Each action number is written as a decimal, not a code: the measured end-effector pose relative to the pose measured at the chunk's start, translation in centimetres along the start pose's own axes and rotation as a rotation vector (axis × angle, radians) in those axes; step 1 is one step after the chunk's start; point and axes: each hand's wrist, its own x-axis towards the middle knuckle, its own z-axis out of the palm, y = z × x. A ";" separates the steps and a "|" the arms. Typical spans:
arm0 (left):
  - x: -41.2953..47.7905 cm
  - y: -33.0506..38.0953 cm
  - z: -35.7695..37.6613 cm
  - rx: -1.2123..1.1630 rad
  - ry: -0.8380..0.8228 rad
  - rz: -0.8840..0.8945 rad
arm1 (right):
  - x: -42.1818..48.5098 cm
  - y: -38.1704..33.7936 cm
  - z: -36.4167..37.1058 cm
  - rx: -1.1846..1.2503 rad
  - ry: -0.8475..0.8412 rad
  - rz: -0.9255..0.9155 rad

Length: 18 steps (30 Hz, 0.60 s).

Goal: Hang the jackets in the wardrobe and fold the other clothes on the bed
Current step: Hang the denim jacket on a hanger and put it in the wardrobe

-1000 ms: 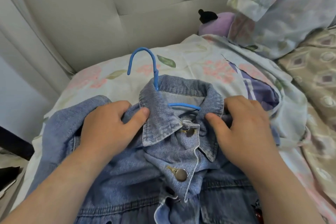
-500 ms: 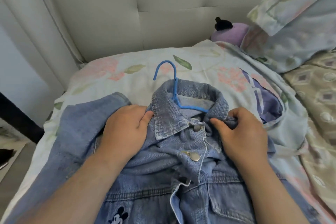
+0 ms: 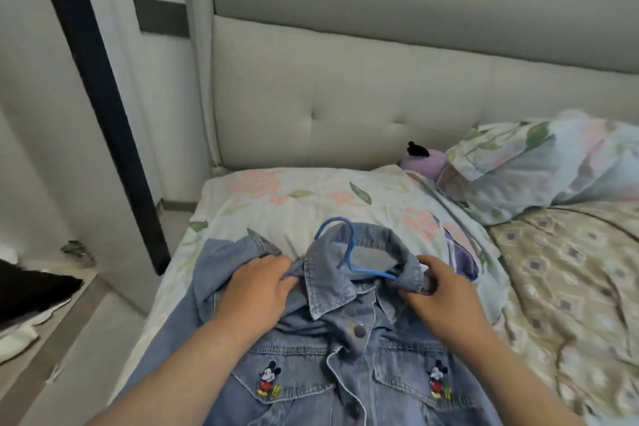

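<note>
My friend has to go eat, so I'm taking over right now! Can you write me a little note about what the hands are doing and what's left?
Left hand: grips the denim jacket at the shoulder to the left of the collar.
Right hand: pinches the jacket at the other shoulder, by the collar.
Blue hanger: inside the neck, with its hook poking out above the collar. The jacket lies front up on the bed.
Done: the hanger is in the jacket.
Left: lift it and hang it in the wardrobe, then fold the other clothes. None of those show here.
</note>
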 end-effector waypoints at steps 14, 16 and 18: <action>-6.5 11.2 -28.0 0.058 0.372 0.086 | -4.3 -21.0 -20.5 -0.086 -0.059 -0.491; -7.7 13.1 -31.6 0.097 0.431 0.131 | -5.2 -24.0 -23.2 -0.072 -0.006 -0.529; -8.8 14.9 -35.2 0.123 0.484 0.166 | -6.2 -26.9 -25.9 -0.005 0.026 -0.558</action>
